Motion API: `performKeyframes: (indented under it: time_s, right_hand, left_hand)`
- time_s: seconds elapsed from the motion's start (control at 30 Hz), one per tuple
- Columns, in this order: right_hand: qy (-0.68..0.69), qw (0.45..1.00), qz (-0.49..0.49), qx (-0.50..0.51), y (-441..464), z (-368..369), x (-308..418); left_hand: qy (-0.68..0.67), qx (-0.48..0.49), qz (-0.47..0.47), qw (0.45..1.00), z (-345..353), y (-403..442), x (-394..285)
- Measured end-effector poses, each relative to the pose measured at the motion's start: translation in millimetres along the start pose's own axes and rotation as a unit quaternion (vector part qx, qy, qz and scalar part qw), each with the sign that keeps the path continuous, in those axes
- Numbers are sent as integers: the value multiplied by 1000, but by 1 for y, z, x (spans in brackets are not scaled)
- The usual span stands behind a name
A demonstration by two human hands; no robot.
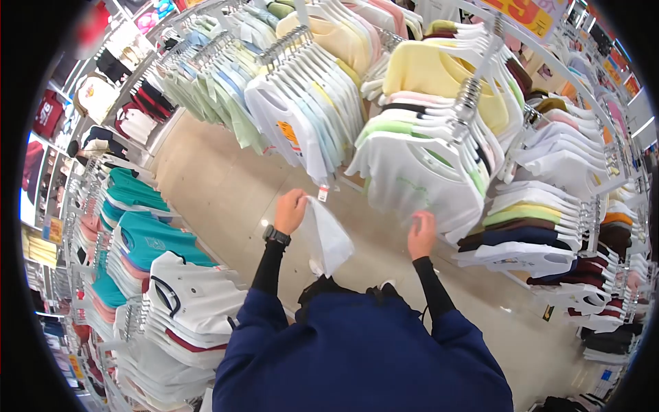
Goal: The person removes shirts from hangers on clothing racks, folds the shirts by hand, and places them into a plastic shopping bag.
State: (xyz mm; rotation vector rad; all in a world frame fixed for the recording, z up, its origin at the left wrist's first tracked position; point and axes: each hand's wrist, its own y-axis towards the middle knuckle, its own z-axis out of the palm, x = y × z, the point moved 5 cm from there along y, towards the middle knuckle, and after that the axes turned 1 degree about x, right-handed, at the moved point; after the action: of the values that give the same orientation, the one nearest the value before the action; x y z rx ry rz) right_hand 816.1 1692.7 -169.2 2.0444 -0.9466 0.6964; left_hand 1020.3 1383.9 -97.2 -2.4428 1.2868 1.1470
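My left hand (292, 209), with a dark watch on its wrist, is closed on the top corner of a white cloth (328, 237). The cloth hangs down in front of my body, above the floor. My right hand (421, 235) is raised, its fingers loosely bent and slightly blurred, with nothing seen in them. It is by the lower part of a white T-shirt (412, 175) with a faint green print, the front one on a hanging rack. I cannot tell whether the fingers touch that shirt. A white shirt with an orange print (288, 134) hangs beyond my left hand.
Metal racks with hanging shirts line both sides. Teal T-shirts (154, 240) and a white T-shirt with a dark collar (195, 288) hang at left. Folded-looking rows of shirts (528, 226) hang at right. A tiled floor (226, 178) runs between, and a yellow-orange price sign (525, 14) is above.
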Motion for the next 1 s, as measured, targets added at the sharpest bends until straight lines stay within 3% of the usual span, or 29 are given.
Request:
performKeyframes:
  time_s: [0.1,0.17,0.3,0.47,0.57,0.77,0.87,1.0]
  right_hand:
    - [83,985,9,152,-13,83,44]
    - [109,973,-24,202,-13,132,85]
    - [135,953,-82,260,-2,206,165]
    - [138,955,-88,247,29,271,216]
    - [126,960,-81,236,45,294,234]
    - [109,968,-73,215,86,317,261]
    - [99,973,-83,189,105,330,268]
    - [105,978,-93,152,133,357,278]
  left_hand:
    - [-24,-27,14,999,-22,-2,42]
    - [-38,-53,23,998,-39,0,68]
    - [-83,-47,-52,994,-79,1,106]
    - [-71,49,-54,995,-111,11,151]
    - [-71,91,-106,988,-119,20,194]
    - [-106,-53,-103,988,-144,70,258]
    - [-135,-22,-164,977,-159,101,271]
    - [-147,-11,-175,974,-184,146,292]
